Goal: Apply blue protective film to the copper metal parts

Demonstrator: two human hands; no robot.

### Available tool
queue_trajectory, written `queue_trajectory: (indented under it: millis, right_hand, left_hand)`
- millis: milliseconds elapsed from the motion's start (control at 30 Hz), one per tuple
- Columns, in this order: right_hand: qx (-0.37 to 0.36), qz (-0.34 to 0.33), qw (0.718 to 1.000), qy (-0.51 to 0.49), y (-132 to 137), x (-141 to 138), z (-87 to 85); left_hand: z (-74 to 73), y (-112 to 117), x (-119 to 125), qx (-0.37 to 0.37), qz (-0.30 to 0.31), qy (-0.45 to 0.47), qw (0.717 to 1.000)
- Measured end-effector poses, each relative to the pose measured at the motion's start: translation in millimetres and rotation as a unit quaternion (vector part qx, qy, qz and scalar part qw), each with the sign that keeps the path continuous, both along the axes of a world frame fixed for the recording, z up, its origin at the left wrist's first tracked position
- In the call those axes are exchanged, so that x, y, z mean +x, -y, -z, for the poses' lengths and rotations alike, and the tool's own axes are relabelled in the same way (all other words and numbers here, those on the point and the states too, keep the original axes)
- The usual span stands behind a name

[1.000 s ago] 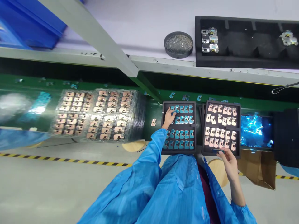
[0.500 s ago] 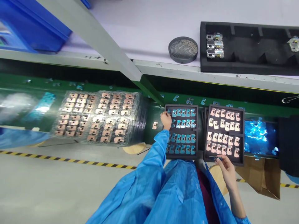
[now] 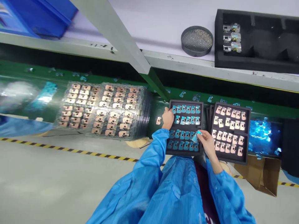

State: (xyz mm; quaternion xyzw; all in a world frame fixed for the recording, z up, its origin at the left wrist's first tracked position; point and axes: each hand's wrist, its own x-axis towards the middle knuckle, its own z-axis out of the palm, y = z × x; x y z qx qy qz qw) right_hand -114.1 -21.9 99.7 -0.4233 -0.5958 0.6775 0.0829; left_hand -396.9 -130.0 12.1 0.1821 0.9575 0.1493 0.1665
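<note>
My left hand (image 3: 168, 118) is closed at the left edge of a black tray (image 3: 201, 124). Its fingertips cover the left end of the second row, so what they hold, if anything, is hidden. The tray carries rows of small parts (image 3: 183, 109) with blue film on them. My right hand (image 3: 207, 142) pinches a small piece of blue film (image 3: 195, 137) over the tray's lower right. To the right lies a second black tray (image 3: 247, 140) with rows of bare copper-coloured metal parts (image 3: 224, 137). One loose copper-coloured part (image 3: 158, 120) lies left of my left hand.
Stacked clear plastic trays (image 3: 140, 124) of copper-coloured parts stand at left. Crumpled blue film (image 3: 259, 135) is heaped at right, above a cardboard box (image 3: 261, 174). A post (image 3: 130, 46) meets the shelf, which carries a round dish (image 3: 197, 41) and a black divided tray (image 3: 249, 60).
My right hand has moved left and up from the right tray's bottom edge to the left tray, with the blue film now showing. My left hand has shifted slightly down along its tray. The view has shifted.
</note>
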Motion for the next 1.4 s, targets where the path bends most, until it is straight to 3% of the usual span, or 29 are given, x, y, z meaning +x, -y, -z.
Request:
queue_trajectory:
  millis: [133,267,400,500,633,733,800,900,1000,1067,1200,1300,1400]
  right_hand:
    - [0.02,-0.056,0.998,0.009,19.6,-88.2,48.9]
    - [0.082,-0.111,0.989,0.045,34.6,-163.4,92.0]
    - [0.161,-0.17,0.966,0.111,47.8,-203.8,116.2]
    - [0.226,-0.209,0.94,0.149,54.2,-211.5,121.5]
    - [0.312,-0.27,0.895,0.172,54.3,-206.8,116.8]
    - [0.362,-0.321,0.859,0.167,52.0,-194.8,108.1]
    - [0.389,-0.35,0.838,0.157,48.8,-185.2,103.4]
    - [0.418,-0.373,0.816,0.144,42.6,-177.4,102.4]
    - [0.431,-0.369,0.812,0.134,42.7,-174.0,101.4]
    - [0.436,-0.355,0.816,0.133,44.7,-165.4,97.1]
    - [0.452,-0.292,0.827,0.162,37.6,-119.3,83.9]
    - [0.45,-0.189,0.842,0.23,24.5,-69.7,78.1]
    - [0.41,-0.119,0.855,0.293,14.0,-32.8,82.2]
  left_hand:
    - [-14.5,37.8,3.8,0.019,0.024,-0.023,0.999]
    - [-31.8,101.8,34.9,0.094,0.02,-0.033,0.995]
    - [-37.1,164.0,82.3,0.206,-0.019,0.005,0.978]
    - [-33.8,188.9,111.6,0.231,-0.065,0.054,0.969]
    - [-29.1,186.5,133.4,0.254,-0.07,0.075,0.962]
    - [-28.1,177.1,132.4,0.27,-0.075,0.047,0.959]
    - [-29.1,179.2,118.9,0.266,-0.108,0.001,0.958]
    - [-36.8,200.9,83.7,0.24,-0.185,-0.097,0.948]
    - [-50.0,227.3,49.7,0.216,-0.227,-0.158,0.936]
    - [-53.4,231.7,36.5,0.209,-0.223,-0.158,0.939]
    - [-31.9,193.5,43.1,0.196,-0.161,-0.077,0.964]
    - [-5.2,147.9,71.5,0.173,-0.115,0.002,0.978]
    - [10.9,119.8,98.0,0.128,-0.099,0.044,0.986]
